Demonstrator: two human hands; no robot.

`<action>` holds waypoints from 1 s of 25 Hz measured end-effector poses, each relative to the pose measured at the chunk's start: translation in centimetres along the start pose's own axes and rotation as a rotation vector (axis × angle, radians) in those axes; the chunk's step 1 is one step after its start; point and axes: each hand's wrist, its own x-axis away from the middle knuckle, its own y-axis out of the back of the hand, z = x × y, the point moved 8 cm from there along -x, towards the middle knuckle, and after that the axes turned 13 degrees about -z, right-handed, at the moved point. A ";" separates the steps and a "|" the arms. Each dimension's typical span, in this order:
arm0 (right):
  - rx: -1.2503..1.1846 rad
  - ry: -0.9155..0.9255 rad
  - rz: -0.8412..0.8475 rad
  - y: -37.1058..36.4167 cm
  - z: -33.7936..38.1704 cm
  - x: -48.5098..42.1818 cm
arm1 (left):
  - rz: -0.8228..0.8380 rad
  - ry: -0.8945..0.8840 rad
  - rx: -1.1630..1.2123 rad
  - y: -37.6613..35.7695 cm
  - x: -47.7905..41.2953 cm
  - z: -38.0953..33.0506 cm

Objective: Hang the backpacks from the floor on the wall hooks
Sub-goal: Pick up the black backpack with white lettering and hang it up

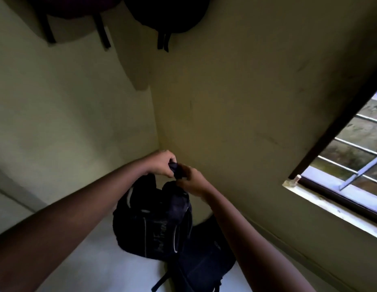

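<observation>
A black backpack (151,224) with thin pale piping hangs in front of me in the room's corner, lifted off the floor. My left hand (161,162) and my right hand (192,182) both grip its top carry loop (177,171), held close together. A second black backpack (206,256) lies on the pale floor below it, at the foot of the right wall. Two dark backpacks hang high on the walls: one on the left (63,9), one near the corner (168,15), straps dangling. The hooks themselves are out of view.
Two yellow-green walls meet at the corner (153,114). A barred window (352,157) with a dark frame and a white sill opens in the right wall. Pale floor (99,256) spreads under my arms.
</observation>
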 end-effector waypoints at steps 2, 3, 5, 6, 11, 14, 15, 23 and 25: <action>-0.014 0.042 -0.009 1.4 1.8 -1.4 | -0.016 0.023 0.040 3.0 -0.5 0.2; 0.002 0.056 -0.040 2.3 2.6 -2.0 | -0.033 0.031 0.110 4.2 -0.7 0.4; 0.006 0.065 -0.086 4.2 4.4 -3.2 | -0.083 0.021 0.282 6.2 -1.0 0.4; -0.026 0.056 -0.094 5.0 5.3 -3.7 | -0.109 0.002 0.339 6.8 -1.0 0.3; -0.082 0.224 -0.126 11.7 9.7 -4.7 | -0.321 -0.066 0.497 8.7 -1.2 -0.4; 0.009 0.324 -0.260 18.7 11.7 -5.0 | -0.477 -0.106 0.648 13.1 -3.0 -4.2; 0.015 0.339 -0.318 21.3 12.3 -4.8 | -0.496 -0.160 0.654 14.8 -3.7 -6.6; 0.145 0.566 -0.811 38.8 17.5 -2.7 | -0.648 -0.507 0.528 25.7 -7.7 -23.8; 0.207 0.592 -0.912 41.8 19.5 -2.8 | -0.737 -0.567 0.535 29.1 -7.8 -26.5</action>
